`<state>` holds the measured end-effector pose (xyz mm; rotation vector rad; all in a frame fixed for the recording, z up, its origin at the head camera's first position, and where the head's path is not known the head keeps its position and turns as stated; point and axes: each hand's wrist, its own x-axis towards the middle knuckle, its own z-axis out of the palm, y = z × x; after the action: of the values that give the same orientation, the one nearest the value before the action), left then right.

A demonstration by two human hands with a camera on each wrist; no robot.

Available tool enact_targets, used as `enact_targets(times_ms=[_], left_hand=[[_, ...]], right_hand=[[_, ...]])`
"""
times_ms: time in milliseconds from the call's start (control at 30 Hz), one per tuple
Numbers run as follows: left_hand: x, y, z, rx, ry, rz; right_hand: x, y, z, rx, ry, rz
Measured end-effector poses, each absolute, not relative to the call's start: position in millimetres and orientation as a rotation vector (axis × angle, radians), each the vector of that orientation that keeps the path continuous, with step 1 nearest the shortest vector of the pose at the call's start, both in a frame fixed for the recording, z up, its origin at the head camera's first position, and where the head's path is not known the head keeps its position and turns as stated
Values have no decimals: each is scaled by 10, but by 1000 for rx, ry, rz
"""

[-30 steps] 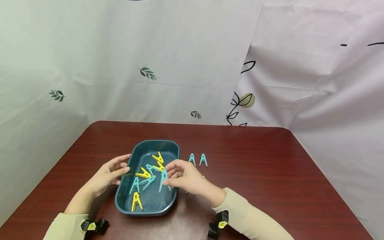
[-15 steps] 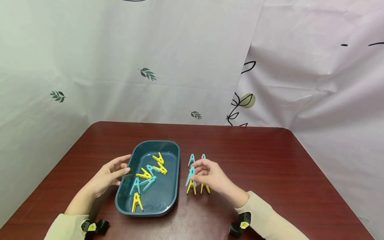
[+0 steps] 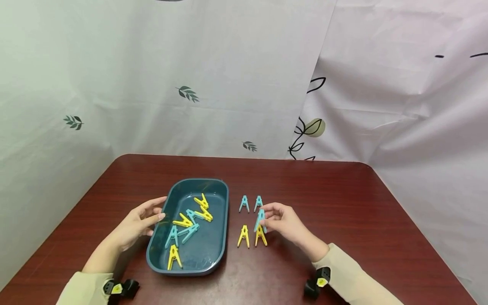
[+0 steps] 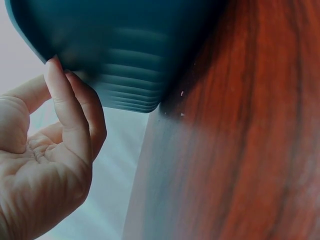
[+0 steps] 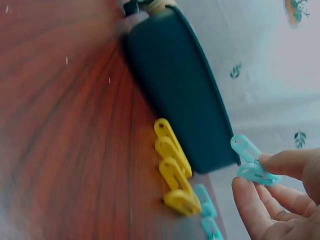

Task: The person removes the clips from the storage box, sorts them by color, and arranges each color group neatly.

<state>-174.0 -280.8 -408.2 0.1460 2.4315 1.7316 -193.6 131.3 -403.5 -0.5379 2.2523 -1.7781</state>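
The right hand [image 5: 285,200] sits at the lower right, pinching a teal clothespin [image 5: 251,162] between a fingertip above and the thumb below. Its two handle ends stick out to the left of the fingers, clear of the table [image 5: 60,135]. Left of the hand, two yellow clothespins [image 5: 172,167] lie side by side on the dark red wood, just beside the long wall of a dark teal tray [image 5: 175,85]. Parts of two more teal clothespins [image 5: 206,205] show below them, near the bottom edge. A pale curtain with small leaf prints [image 5: 235,70] fills the upper right.
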Motion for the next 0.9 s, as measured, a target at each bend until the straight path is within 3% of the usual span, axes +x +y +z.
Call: enact_targets(times_ms=[900], left_hand=[[-1724,-2803,-4077,137,2417,1747]], right_hand=[[-2526,1497,-4221,-289,2541,-1550]])
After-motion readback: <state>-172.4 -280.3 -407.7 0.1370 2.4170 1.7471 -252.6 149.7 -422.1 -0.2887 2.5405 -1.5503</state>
